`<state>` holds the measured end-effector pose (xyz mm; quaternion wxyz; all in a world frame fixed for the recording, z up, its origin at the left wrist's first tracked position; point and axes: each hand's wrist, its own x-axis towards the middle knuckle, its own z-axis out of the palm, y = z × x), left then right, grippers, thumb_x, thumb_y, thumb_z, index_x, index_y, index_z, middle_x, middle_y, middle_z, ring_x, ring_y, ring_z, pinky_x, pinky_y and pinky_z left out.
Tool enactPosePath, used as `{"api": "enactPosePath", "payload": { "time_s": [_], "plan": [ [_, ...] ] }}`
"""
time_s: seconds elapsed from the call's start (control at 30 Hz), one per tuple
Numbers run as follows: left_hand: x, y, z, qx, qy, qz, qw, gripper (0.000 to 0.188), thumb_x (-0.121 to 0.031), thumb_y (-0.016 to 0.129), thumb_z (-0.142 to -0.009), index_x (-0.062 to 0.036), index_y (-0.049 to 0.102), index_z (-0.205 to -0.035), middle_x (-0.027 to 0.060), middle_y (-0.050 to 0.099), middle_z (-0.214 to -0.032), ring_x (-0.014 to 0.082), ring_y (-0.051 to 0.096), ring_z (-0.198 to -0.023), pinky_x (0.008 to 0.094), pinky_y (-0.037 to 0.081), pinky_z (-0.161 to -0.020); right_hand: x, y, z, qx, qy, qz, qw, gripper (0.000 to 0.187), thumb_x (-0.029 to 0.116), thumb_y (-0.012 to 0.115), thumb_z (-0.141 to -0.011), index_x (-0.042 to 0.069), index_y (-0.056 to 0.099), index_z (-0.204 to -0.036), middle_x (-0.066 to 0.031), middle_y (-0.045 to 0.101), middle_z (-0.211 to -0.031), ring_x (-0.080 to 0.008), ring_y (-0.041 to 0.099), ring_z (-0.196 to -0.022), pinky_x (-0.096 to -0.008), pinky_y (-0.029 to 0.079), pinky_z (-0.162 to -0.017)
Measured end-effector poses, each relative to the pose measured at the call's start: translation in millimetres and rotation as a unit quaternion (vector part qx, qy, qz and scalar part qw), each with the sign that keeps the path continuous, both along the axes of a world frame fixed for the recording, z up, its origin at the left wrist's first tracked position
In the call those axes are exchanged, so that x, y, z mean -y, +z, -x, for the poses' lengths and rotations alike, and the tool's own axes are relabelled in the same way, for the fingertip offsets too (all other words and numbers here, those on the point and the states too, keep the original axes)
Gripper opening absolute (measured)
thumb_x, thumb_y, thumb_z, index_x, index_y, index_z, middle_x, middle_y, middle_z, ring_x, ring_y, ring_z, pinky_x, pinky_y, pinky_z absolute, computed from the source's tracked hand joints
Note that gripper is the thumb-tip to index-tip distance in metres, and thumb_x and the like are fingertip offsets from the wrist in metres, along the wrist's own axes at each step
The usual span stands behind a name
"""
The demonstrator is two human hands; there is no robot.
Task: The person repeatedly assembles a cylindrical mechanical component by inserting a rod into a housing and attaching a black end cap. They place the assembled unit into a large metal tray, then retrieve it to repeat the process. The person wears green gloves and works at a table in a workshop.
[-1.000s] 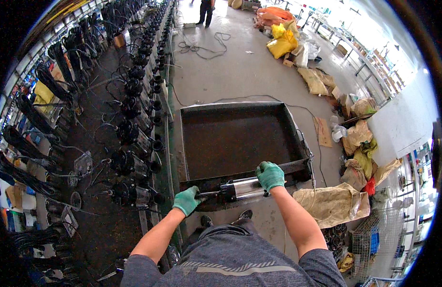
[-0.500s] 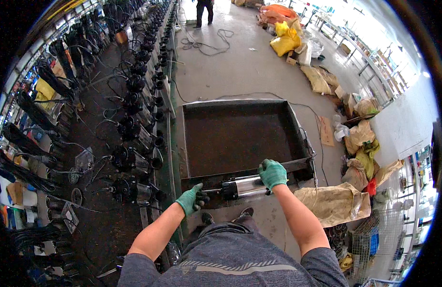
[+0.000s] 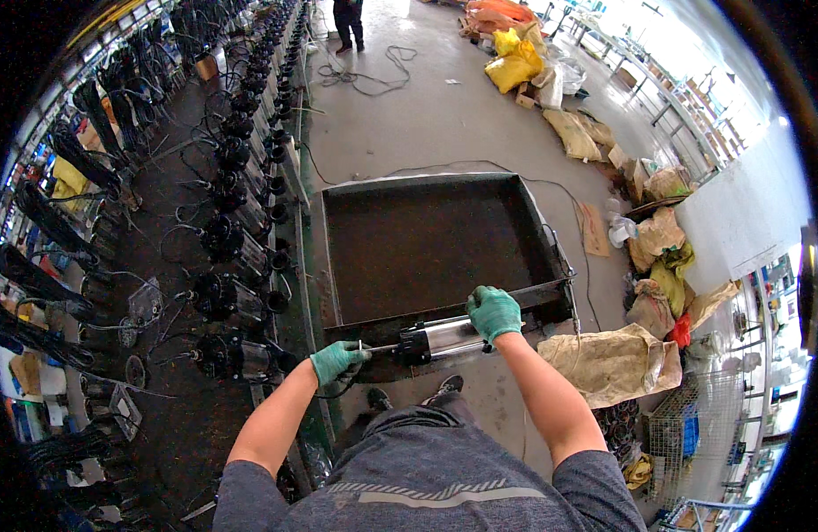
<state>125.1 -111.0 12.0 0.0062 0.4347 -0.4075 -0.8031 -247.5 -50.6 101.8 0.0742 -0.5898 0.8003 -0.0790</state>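
Note:
Across the near edge of a dark tray lies a motor (image 3: 449, 338) with a silver cylindrical body, a black end and a thin rod (image 3: 384, 348) pointing left. My left hand (image 3: 338, 362), in a green glove, has its fingers closed round the rod's outer end. A small pin stands up beside these fingertips, and a dark cable (image 3: 342, 387) loops beneath the hand. Over the right end of the silver body sits my right hand (image 3: 495, 313), also green-gloved, with its fingers curled down on it. The far side of that grip is hidden.
The shallow metal tray (image 3: 329, 257) extends ahead of me. To the left, similar motors (image 3: 236, 356) stand in a long row beside a rail. Sacks (image 3: 613, 363) and a wire basket (image 3: 693, 421) line the right. A person (image 3: 348, 25) stands far ahead; a cable (image 3: 373, 80) lies on the floor.
My left hand's fingers, loose and apart before, have closed round the rod's end. My right hand stays on the silver body. The whole view has shifted slightly.

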Motion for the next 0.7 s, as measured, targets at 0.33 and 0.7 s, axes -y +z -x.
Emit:
{"api": "enactPosePath", "payload": {
  "time_s": [0.33, 0.7],
  "plan": [
    [-7.9, -4.3, 1.3, -0.065, -0.063, 0.276, 0.957, 0.042, -0.026, 0.074, -0.094, -0.0049, 0.062, -0.128, 0.0010, 0.067, -0.100, 0.0121, 0.058, -0.093, 0.0312, 0.049, -0.084, -1.1, -6.9, 4.0, 0.009, -0.003, 0.012, 1.000, 0.026, 0.034, 0.059, -0.094, 0.010, 0.069, -0.094, -0.0129, 0.071, -0.101, -0.0355, 0.066, -0.098, -0.0488, 0.054, -0.086],
    [-3.0, 25.8, 11.2, 0.173, -0.246, 0.490, 0.818, 0.035, -0.036, 0.076, -0.089, -0.0081, 0.068, -0.109, 0.0182, 0.072, -0.093, 0.0375, 0.068, -0.083, 0.0434, 0.052, -0.076, -1.5, -6.8, 7.6, 0.010, -0.008, 0.005, 1.000, 0.026, 0.033, 0.058, -0.094, 0.009, 0.068, -0.095, -0.0137, 0.071, -0.101, -0.0365, 0.066, -0.099, -0.0490, 0.053, -0.087]
  ]
}}
